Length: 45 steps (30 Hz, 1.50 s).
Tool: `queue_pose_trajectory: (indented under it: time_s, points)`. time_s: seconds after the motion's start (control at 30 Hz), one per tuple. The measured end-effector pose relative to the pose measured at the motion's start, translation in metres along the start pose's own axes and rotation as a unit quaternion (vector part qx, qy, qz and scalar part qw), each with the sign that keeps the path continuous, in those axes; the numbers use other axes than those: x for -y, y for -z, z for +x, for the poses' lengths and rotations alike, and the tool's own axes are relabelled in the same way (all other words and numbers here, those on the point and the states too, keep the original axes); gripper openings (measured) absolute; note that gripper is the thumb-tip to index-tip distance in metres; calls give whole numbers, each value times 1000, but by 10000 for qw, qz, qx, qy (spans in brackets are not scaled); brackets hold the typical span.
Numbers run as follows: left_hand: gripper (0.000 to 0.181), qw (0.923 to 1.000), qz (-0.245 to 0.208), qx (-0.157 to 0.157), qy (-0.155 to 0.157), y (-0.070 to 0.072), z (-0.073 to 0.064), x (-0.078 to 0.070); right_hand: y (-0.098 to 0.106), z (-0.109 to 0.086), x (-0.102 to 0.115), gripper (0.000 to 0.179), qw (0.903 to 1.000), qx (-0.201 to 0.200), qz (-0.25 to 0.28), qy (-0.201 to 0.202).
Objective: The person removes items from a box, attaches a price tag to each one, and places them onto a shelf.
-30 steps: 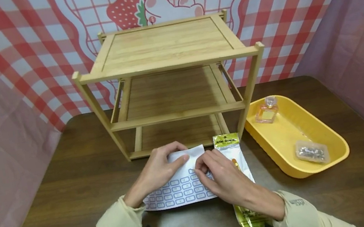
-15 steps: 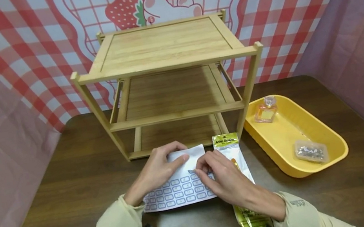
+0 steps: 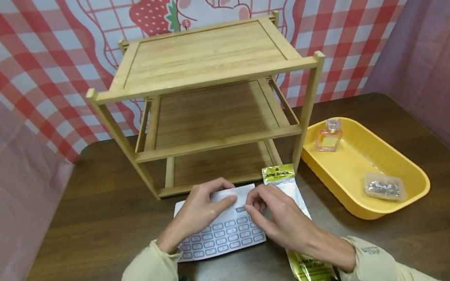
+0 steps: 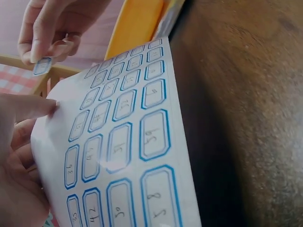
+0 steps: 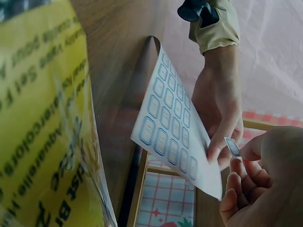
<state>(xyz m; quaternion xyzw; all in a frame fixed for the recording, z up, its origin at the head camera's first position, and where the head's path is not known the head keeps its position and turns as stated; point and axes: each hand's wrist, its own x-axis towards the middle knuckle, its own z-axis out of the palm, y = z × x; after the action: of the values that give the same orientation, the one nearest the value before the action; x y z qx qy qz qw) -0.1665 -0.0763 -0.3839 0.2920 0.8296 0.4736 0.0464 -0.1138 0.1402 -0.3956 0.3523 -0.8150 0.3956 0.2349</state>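
A white sheet of blue-framed label stickers [image 3: 222,236], each marked with a handwritten number, is tilted up off the table. My left hand [image 3: 201,210] grips its upper part, thumb on the front face and fingers behind. Between thumb and index finger, my right hand [image 3: 281,217] pinches a single small label sticker [image 5: 232,147]. That sticker overlaps the sheet's bare upper part in the head view, but in the left wrist view the same label [image 4: 42,66] shows apart from the sheet. The sheet's top rows are bare near my left thumb.
A yellow and white artist brush packet [image 3: 311,269] lies partly under my right forearm. Behind my hands stands a three-tier wooden shelf [image 3: 218,144]. To the right, a yellow tray [image 3: 355,154] holds a perfume bottle [image 3: 328,138] and a clear plastic box [image 3: 384,187].
The sticker in my right hand has come away from its row, and that hand has shifted slightly right. The sheet has tipped a little in my left hand.
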Motion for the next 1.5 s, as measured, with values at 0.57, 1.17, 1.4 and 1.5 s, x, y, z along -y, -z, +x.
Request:
queue_pose_trajectory:
  time_s: [0.57, 1.17, 1.4, 1.5]
  points:
    - [15, 9985, 430, -117, 318, -12, 2, 19, 7, -3, -4, 21, 9992, -66, -227, -308]
    - [28, 9955, 871, 176, 322, -20, 2, 32, 11, -6, -7, 23, 9979, -17, -349, -544]
    - [29, 9935, 1021, 298, 417, -21, 0, 33, 12, -7, -8, 23, 9977, -15, -306, -612]
    - [28, 9922, 1142, 341, 365, -21, 0, 34, 13, -7, -8, 23, 9975, -34, -329, -624]
